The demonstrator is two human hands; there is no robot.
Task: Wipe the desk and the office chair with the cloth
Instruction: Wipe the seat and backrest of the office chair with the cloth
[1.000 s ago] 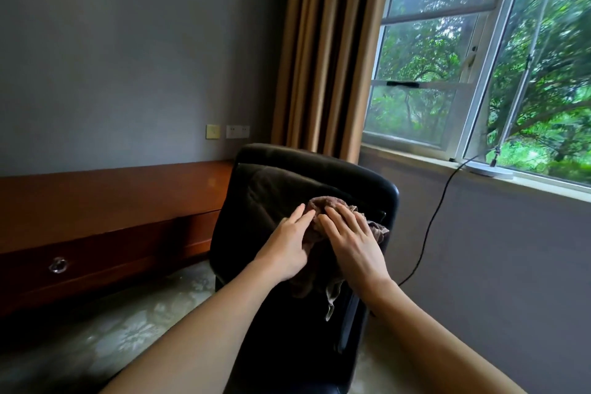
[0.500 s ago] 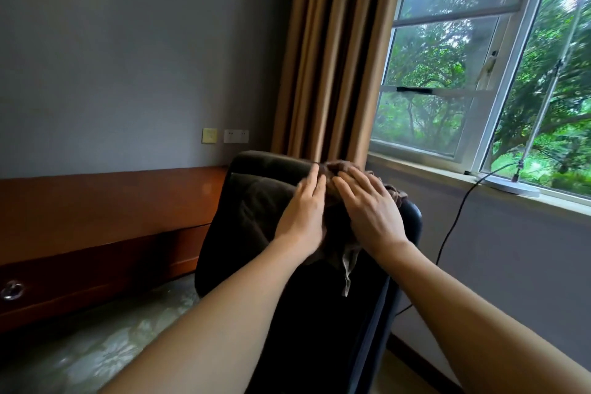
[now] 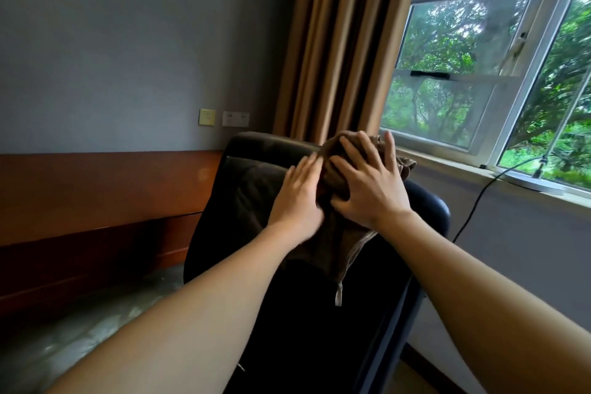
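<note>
Cloth (image 3: 339, 243) hanging lengthwise down chair (image 3: 252, 189) top, left hand (image 3: 299, 198), right hand (image 3: 372, 185) flat

Brown cloth (image 3: 339, 243), black office chair (image 3: 256, 189), tan curtain (image 3: 339, 41), grey wall (image 3: 128, 41).

Cloth (image 3: 335, 243): brown, bunched, draped over top edge of chair (image 3: 249, 189) back, right of centre. Lower part hangs down the back w/ a small loop tag dangling at the bottom. L hand (image 3: 299, 198) and R hand (image 3: 371, 182) lie flat on it, fingers straight, pressing it to the chair.

Chair: black, padded, leather-like, high back upright, top edge rounded.

Counter (image 3: 96, 189): reddish-brown wood, runs along the wall left of the chair, apart from the cloth.
</note>
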